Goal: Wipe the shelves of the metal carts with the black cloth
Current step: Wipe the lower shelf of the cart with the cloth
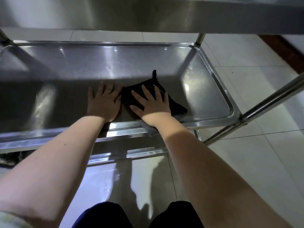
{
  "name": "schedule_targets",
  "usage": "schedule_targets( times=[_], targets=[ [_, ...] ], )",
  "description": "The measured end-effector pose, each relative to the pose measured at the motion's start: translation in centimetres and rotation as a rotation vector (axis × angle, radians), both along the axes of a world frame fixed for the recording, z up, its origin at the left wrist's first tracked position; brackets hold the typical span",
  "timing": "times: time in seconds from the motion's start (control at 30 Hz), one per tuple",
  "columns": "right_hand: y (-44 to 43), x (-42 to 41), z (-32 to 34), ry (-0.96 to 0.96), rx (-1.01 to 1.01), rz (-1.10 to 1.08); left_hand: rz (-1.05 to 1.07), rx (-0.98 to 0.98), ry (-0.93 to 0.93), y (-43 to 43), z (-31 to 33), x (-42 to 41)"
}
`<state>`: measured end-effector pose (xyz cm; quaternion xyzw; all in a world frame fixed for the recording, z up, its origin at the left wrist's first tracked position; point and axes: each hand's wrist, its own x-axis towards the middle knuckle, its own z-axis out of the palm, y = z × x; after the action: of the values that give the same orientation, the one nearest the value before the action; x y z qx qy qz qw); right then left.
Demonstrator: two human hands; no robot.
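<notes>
So they're mid-wipe: right hand [152, 102] pressed flat on the black cloth [176, 106], left hand [103, 102] spread just beside it on the cart's middle shelf [213, 79]. Next probably a sweep toward the bare stretch left of both hands.

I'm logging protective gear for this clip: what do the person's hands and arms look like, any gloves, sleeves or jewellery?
Both the left hand and right hand are bare: no gloves, rings, watch or bracelets show. The forearms are uncovered too. A pale bit of fabric at the left arm's top may be a short sleeve.
</notes>
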<state>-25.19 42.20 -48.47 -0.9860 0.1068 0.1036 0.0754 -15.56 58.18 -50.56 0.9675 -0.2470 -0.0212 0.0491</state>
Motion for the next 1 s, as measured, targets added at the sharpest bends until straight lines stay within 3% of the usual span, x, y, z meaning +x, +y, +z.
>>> schedule_targets(
  times=[0.23,0.37,0.57,0.67,0.83,1.0],
  targets=[
    [-18.1,-7.4,0.7,0.076,-0.065,-0.457,-0.007,-0.021,-0.006,-0.1,-0.1,0.0],
    [-14.2,-5.7,0.3,0.081,-0.093,-0.491,0.0,-0.016,-0.013,-0.3,-0.1,-0.3],
    [2.9,-0.2,0.0,0.024,-0.029,-0.14,0.001,-0.014,0.003,-0.2,0.2,-0.2],
    [-1.0,-1.0,0.1,-0.005,-0.011,-0.113,-0.01,-0.026,0.009,-0.1,0.3,-0.1],
    [-12.8,-5.5,0.6,0.07,-0.015,-0.493,-0.02,-0.016,0.05,-0.2,0.6,-0.1],
    [-12.8,-5.5,0.5,0.083,-0.038,-0.499,-0.112,-0.142,0.169,2.4,2.4,0.8]
  ],
)
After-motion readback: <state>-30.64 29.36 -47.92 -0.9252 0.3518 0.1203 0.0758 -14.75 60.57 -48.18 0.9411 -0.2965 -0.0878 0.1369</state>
